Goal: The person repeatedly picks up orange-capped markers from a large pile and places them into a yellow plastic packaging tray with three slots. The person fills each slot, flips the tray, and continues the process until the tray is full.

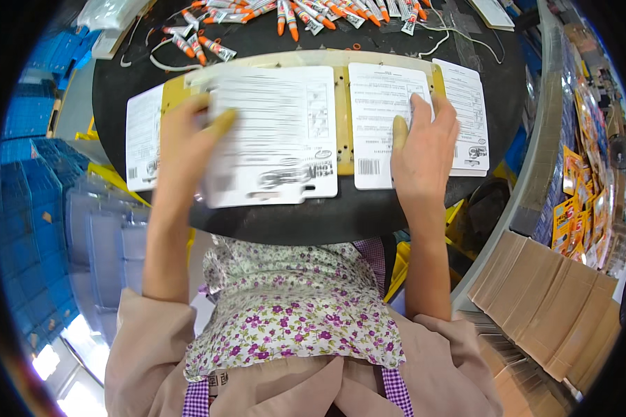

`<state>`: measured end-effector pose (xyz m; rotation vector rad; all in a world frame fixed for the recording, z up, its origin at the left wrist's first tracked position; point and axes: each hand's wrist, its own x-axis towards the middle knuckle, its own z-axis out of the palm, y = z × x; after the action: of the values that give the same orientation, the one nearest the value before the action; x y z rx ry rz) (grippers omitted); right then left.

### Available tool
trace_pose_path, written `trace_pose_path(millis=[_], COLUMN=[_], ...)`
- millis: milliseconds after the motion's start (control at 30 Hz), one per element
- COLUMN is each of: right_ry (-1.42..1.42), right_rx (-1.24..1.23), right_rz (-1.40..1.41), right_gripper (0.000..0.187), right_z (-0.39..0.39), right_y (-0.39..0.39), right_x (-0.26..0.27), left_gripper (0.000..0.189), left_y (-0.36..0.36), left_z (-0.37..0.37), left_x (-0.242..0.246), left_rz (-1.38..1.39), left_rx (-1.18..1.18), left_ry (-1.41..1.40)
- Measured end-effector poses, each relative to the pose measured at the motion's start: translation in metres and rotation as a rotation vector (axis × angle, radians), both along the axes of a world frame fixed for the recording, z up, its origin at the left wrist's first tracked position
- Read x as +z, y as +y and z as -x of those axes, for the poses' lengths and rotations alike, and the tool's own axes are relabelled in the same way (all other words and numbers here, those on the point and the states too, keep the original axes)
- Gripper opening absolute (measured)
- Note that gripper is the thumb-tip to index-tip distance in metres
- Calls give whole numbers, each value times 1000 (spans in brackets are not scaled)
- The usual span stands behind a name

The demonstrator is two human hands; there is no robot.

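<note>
My left hand (182, 138), blurred, grips the left edge of a white printed card (261, 130), with the thumb on its face. The card is blurred too and overlaps another card (321, 114) that looks sharp. Fingers apart, my right hand (425, 140) rests over a printed card (370, 125) on the right, touching its face and right side. Both thumbs wear yellowish finger cots. Beneath the cards lies a yellow board (346, 125) with small holes and a pale curved strip (313, 58) along its far edge. More cards (143, 138) lie at the far left and cards (469, 120) at the far right.
Several small tubes with orange caps (295, 31) lie across the back of the black round table (292, 224), among white cords (448, 31). Blue bins (28, 193) stand to the left. On the right are brown cardboard (542, 302) and orange packages (568, 219).
</note>
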<state>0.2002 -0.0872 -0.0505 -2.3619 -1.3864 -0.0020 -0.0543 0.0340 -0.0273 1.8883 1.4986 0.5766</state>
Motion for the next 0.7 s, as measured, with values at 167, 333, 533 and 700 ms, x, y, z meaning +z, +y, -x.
trace_pose_path(millis=[167,333,533,700], right_ry=[-149,2,-8,1148], right_rx=[241,387,-137,-859], right_rz=[-106,54,-67,-270], right_gripper=[52,52,64,71], right_z=[24,37,-212,-361], right_y=[33,75,28,-76], right_x=[19,16,-15,-98], left_gripper=[26,83,61,51], left_y=[41,20,72,157], left_z=[91,47,60,165], left_x=[16,20,38,-6], left_rz=[164,-353,-259,-246], left_rx=[185,144,-259,-127], left_ry=[26,587,652,524])
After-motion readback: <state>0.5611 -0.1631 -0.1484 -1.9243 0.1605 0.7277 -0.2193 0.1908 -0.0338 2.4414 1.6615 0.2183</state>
